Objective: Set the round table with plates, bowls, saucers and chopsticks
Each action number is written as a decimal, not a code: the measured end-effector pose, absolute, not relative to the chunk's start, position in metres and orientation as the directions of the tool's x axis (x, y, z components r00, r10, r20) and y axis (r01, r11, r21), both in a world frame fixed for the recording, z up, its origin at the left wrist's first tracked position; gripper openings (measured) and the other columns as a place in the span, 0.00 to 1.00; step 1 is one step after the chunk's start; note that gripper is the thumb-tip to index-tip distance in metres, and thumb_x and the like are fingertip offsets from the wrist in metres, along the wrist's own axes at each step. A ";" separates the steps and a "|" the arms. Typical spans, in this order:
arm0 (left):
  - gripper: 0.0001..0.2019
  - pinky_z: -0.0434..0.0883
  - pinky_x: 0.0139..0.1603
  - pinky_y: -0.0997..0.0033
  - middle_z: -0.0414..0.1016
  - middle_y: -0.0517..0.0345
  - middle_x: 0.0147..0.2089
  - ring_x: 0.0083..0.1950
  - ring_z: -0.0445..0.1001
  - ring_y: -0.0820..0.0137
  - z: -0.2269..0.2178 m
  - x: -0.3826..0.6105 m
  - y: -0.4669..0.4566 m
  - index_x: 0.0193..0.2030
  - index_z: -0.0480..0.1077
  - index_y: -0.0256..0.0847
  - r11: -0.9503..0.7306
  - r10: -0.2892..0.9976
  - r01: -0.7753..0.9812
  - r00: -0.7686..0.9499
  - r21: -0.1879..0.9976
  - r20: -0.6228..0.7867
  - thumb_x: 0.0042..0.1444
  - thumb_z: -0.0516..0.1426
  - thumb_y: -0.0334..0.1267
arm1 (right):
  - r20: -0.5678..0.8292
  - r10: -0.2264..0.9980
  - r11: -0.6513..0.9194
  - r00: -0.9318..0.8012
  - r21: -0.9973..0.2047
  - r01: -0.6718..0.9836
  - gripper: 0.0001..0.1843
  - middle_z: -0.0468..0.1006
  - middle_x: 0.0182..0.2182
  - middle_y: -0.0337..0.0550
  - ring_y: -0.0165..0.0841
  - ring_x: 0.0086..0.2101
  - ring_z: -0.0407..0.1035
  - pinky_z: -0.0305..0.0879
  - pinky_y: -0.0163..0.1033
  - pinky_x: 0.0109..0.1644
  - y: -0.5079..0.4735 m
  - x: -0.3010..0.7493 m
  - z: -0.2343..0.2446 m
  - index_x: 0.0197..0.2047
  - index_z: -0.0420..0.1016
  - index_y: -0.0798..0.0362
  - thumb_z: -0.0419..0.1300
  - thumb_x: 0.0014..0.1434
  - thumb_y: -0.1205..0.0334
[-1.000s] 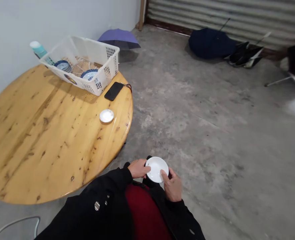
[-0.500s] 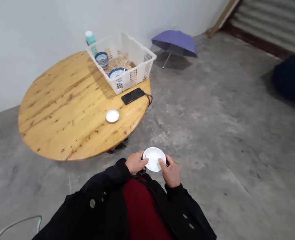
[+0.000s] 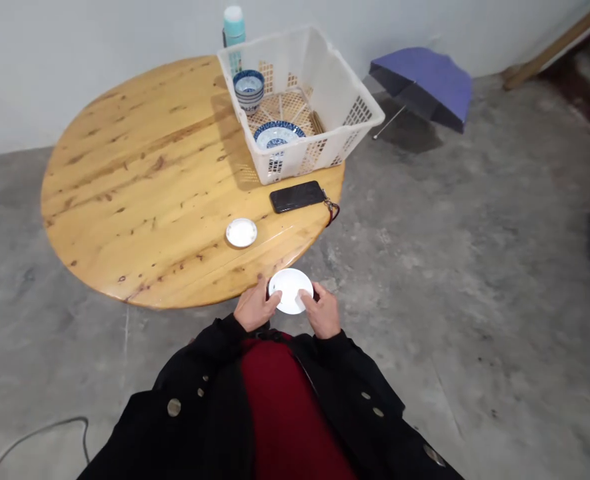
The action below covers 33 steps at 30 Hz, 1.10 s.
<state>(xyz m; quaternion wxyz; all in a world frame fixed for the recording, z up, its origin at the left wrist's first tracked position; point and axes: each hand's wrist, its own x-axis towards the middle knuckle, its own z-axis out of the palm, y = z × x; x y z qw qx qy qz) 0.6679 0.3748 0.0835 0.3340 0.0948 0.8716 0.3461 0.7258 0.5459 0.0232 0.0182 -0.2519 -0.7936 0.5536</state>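
Both my hands hold a small white saucer [image 3: 289, 291] just in front of my chest, close to the edge of a round wooden table [image 3: 125, 200]. My left hand [image 3: 256, 305] grips its left rim, and the fingers of my right hand [image 3: 323, 312] rest on its right side. A matching white saucer [image 3: 241, 233] lies on the tabletop, the nearest thing to my hands. Behind it sits a white plastic basket [image 3: 342, 87] holding stacked blue-and-white bowls [image 3: 249, 90] and a blue-rimmed plate [image 3: 277, 135].
A black phone [image 3: 296, 197] with a dangling strap lies near the table's right edge. A teal-capped bottle [image 3: 233, 27] stands behind the basket. A purple umbrella [image 3: 425, 83] rests on the concrete floor [image 3: 449, 267] by the wall. A thin cable [image 3: 35, 440] runs along the lower left.
My view has swung left and lower, bringing the whole table into view and pushing the dark umbrella out. My hands and the saucer have moved closer to the table edge.
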 end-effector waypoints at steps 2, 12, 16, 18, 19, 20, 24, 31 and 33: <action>0.18 0.71 0.46 0.66 0.82 0.53 0.40 0.43 0.81 0.60 0.083 0.654 0.371 0.57 0.66 0.39 0.742 0.378 -0.061 -0.784 0.667 -0.492 0.65 0.49 0.44 | -0.233 0.405 0.295 -0.884 -0.882 0.367 0.24 0.79 0.32 0.47 0.38 0.32 0.69 0.66 0.41 0.38 0.544 0.704 0.026 0.40 0.80 0.58 0.56 0.51 0.47; 0.19 0.70 0.49 0.62 0.80 0.48 0.46 0.47 0.79 0.58 0.068 0.596 0.344 0.59 0.64 0.35 0.740 0.094 -0.205 -0.912 0.640 -0.400 0.65 0.50 0.40 | -0.190 0.274 0.375 -0.943 -0.882 0.287 0.21 0.78 0.29 0.45 0.36 0.31 0.67 0.66 0.39 0.36 0.512 0.611 0.022 0.36 0.78 0.58 0.57 0.51 0.49; 0.17 0.70 0.49 0.63 0.80 0.48 0.48 0.49 0.78 0.58 0.058 0.578 0.335 0.58 0.66 0.38 0.761 0.042 -0.199 -0.935 0.618 -0.353 0.65 0.50 0.38 | -0.185 0.194 0.424 -0.963 -0.869 0.253 0.20 0.74 0.25 0.42 0.34 0.30 0.65 0.64 0.38 0.34 0.503 0.583 0.016 0.33 0.76 0.57 0.56 0.54 0.47; 0.17 0.69 0.50 0.63 0.80 0.49 0.48 0.50 0.78 0.58 0.055 0.570 0.331 0.59 0.66 0.38 0.761 0.020 -0.207 -0.939 0.615 -0.342 0.65 0.50 0.38 | -0.179 0.159 0.446 -0.971 -0.864 0.233 0.20 0.73 0.25 0.42 0.34 0.29 0.65 0.64 0.37 0.34 0.500 0.571 0.013 0.32 0.75 0.56 0.54 0.55 0.47; 0.18 0.69 0.51 0.63 0.80 0.49 0.48 0.51 0.78 0.58 0.054 0.566 0.330 0.59 0.66 0.39 0.758 0.008 -0.217 -0.940 0.615 -0.342 0.65 0.50 0.38 | -0.173 0.145 0.461 -0.974 -0.859 0.221 0.19 0.73 0.25 0.42 0.34 0.30 0.66 0.64 0.37 0.34 0.498 0.565 0.013 0.31 0.74 0.55 0.54 0.55 0.47; 0.18 0.69 0.51 0.63 0.80 0.49 0.49 0.51 0.78 0.58 0.053 0.562 0.329 0.60 0.66 0.39 0.754 -0.004 -0.226 -0.940 0.616 -0.340 0.65 0.50 0.38 | -0.166 0.133 0.480 -0.977 -0.852 0.210 0.18 0.73 0.25 0.42 0.35 0.30 0.66 0.64 0.37 0.34 0.496 0.560 0.012 0.30 0.74 0.54 0.53 0.56 0.48; 0.15 0.69 0.52 0.63 0.79 0.46 0.52 0.55 0.76 0.56 0.050 0.547 0.327 0.55 0.69 0.39 0.779 -0.059 -0.247 -0.944 0.577 -0.324 0.65 0.49 0.37 | -0.158 0.072 0.577 -0.985 -0.799 0.171 0.14 0.72 0.23 0.42 0.36 0.28 0.66 0.62 0.39 0.35 0.493 0.537 0.010 0.27 0.71 0.52 0.51 0.55 0.53; 0.14 0.69 0.53 0.61 0.78 0.44 0.53 0.58 0.74 0.54 0.044 0.535 0.327 0.53 0.70 0.40 0.843 -0.118 -0.279 -0.930 0.459 -0.347 0.65 0.50 0.37 | -0.118 -0.014 0.729 -0.993 -0.681 0.071 0.11 0.68 0.22 0.42 0.37 0.29 0.61 0.60 0.40 0.37 0.492 0.512 -0.005 0.23 0.66 0.49 0.52 0.53 0.55; 0.16 0.69 0.54 0.59 0.77 0.43 0.54 0.59 0.73 0.54 0.042 0.534 0.329 0.56 0.70 0.40 0.845 -0.123 -0.286 -0.927 0.452 -0.355 0.64 0.49 0.37 | -0.127 -0.026 0.751 -0.992 -0.657 0.064 0.11 0.68 0.23 0.43 0.38 0.30 0.61 0.60 0.41 0.37 0.492 0.510 -0.010 0.24 0.66 0.50 0.51 0.54 0.56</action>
